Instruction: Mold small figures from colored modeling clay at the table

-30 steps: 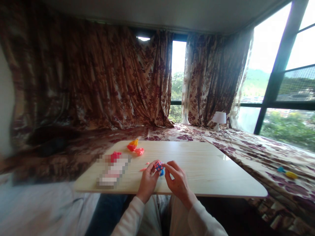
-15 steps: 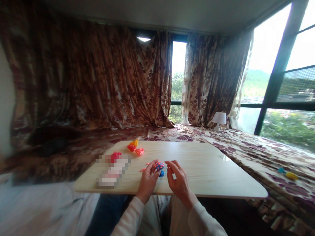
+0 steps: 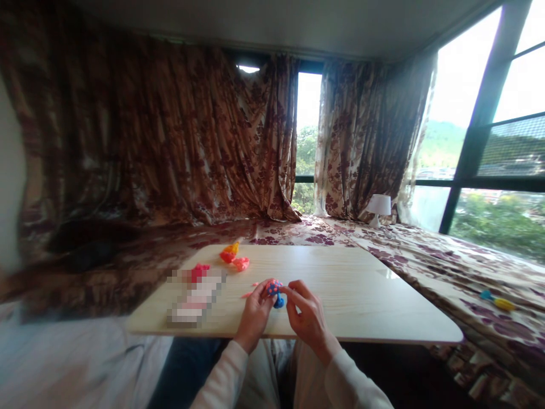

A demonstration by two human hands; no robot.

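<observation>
My left hand [image 3: 254, 313] pinches a small blue clay figure with red dots [image 3: 275, 289] above the near edge of the wooden table [image 3: 340, 289]. My right hand [image 3: 307, 316] is curled, its fingertips touching the figure's right side. A blue lump under the dotted top belongs to the same figure. Both sleeves are white.
On the table lie an orange and pink clay piece [image 3: 233, 255], a red clay piece [image 3: 198, 271] beside a blurred-out object [image 3: 196, 298], and thin pink scraps [image 3: 248, 293]. A white lamp [image 3: 378, 207] stands on the floral cloth behind. Small blue and yellow clay bits [image 3: 497, 300] lie at the right.
My right hand drew away from the clay figure half a second ago and has come back to touch it. The left hand kept its hold.
</observation>
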